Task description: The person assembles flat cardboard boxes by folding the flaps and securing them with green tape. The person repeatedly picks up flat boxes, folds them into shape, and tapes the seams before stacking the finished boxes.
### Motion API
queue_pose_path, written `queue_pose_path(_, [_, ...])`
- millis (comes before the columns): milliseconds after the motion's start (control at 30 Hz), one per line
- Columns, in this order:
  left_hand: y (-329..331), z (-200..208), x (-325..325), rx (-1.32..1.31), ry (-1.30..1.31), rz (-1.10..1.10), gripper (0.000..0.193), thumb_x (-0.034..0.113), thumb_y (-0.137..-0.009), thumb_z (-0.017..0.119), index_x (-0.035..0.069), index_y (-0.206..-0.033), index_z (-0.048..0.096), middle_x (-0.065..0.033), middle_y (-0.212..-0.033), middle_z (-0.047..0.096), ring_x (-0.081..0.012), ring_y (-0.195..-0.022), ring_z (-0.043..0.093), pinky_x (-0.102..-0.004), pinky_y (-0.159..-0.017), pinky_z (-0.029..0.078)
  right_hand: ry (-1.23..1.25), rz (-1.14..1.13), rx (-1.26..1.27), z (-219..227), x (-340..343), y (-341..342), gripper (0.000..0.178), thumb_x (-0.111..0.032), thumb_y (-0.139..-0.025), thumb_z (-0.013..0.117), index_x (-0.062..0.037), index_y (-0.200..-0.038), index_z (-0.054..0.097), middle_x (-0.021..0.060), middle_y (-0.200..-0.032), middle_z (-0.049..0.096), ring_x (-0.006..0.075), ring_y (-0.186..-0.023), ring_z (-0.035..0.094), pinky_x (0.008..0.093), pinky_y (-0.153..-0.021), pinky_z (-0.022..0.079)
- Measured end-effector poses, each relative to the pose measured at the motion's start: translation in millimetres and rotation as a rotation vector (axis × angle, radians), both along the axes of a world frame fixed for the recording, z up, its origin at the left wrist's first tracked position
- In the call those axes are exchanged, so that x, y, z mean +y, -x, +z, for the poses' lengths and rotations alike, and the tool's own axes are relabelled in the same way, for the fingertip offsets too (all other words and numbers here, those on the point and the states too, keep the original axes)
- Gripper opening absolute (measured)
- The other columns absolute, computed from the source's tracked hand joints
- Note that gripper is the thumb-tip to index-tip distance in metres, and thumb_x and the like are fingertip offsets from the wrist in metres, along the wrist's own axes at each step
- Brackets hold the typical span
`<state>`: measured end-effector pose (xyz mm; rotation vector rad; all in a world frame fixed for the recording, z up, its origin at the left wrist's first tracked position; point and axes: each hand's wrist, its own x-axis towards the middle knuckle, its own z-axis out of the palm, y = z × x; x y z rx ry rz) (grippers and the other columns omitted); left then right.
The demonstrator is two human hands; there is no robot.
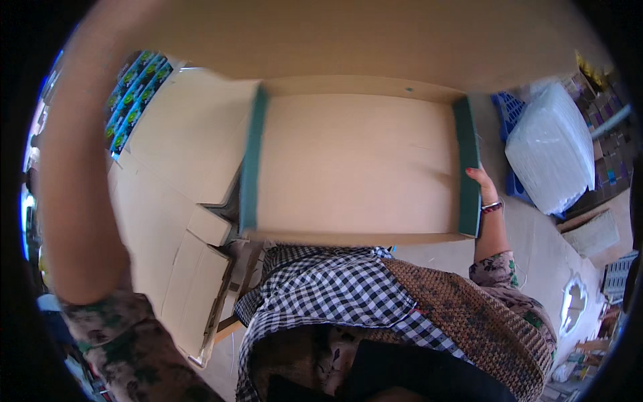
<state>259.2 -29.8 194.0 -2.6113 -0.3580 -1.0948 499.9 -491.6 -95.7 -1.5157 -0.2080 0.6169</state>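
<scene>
An open, shallow cardboard box (362, 167) is held in front of my body, brown inside with dark green side walls. My right hand (483, 184) grips its right wall, thumb over the rim and the other fingers hidden behind. A broad brown cardboard panel (375, 40) spans the top of the view, blurred and near; whether it joins the box I cannot tell. My left arm is raised on the left, its wrist and hand (124, 17) smeared at the upper edge beside that panel, fingers hidden.
Flat cardboard sheets (181, 134) lie at the left, by blue-and-green printed cartons (137, 94). Folded cardboard (194, 268) stands nearer on a stand. Rightward, a plastic-wrapped white stack (552, 147) rests by a blue pallet (512, 110); a white ornate frame (574, 305) lies on the floor.
</scene>
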Motion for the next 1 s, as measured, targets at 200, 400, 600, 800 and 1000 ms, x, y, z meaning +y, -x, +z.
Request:
queue_pose_path(200, [-63.8,-198.0,-97.0,0.389,0.465,-0.75,0.041,0.041,-0.099,0.047,0.007,-0.1,0.07,-0.012,-0.102,0.066,-0.0302,-0.106,0.059,-0.045,-0.091,0.04,0.183,-0.403,0.322,-58.8,-103.2,0.4,0.055,-0.02,-0.086,0.061,-0.0067,-0.138,0.051,0.0083,-0.122,0.062,0.0171,-0.109,0.059,0.0307,-0.094,0.046])
queue_pose_path(400, [-68.6,-282.5,-145.2,1.016,0.579,-0.632,0.061,0.046,-0.097,0.051,0.008,-0.144,0.045,-0.0158,-0.157,0.029,-0.0324,-0.148,0.021,-0.0531,-0.117,0.016,0.144,-0.642,0.392,-111.2,-143.7,0.6,0.047,-0.018,-0.087,0.061,-0.0054,-0.132,0.056,0.0101,-0.118,0.064,0.0186,-0.105,0.061,0.0313,-0.093,0.047])
queue_pose_path(600, [20.7,-278.0,-84.1,0.567,0.665,-0.749,0.057,0.028,-0.086,0.07,0.007,-0.136,0.053,-0.02,-0.149,0.04,-0.0352,-0.14,0.035,-0.0459,-0.114,0.03,0.16,-0.878,0.398,-169.6,-211.3,-7.9,0.04,-0.016,-0.088,0.061,-0.0041,-0.126,0.06,0.012,-0.114,0.067,0.0201,-0.102,0.063,0.0319,-0.091,0.049])
queue_pose_path(800, [321.4,-249.4,53.3,-0.011,0.606,0.648,0.05,0.017,-0.092,0.066,0.001,-0.137,0.051,-0.0228,-0.139,0.052,-0.0348,-0.131,0.048,-0.0421,-0.111,0.036,0.579,-1.323,-0.249,-72.7,-156.3,-62.6,0.033,-0.015,-0.089,0.06,-0.0028,-0.119,0.065,0.0138,-0.11,0.069,0.0216,-0.099,0.064,0.0325,-0.089,0.05])
queue_pose_path(1000, [579.6,-316.0,15.9,-0.006,0.992,1.477,0.073,0.05,-0.092,0.06,-0.01,-0.132,0.048,-0.0309,-0.134,0.052,-0.0385,-0.125,0.052,-0.0434,-0.102,0.042,0.083,0.088,-0.759,59.5,212.2,-81.3,0.034,-0.013,-0.09,0.064,-0.0038,-0.122,0.066,0.0114,-0.111,0.069,0.0175,-0.1,0.066,0.0292,-0.089,0.05])
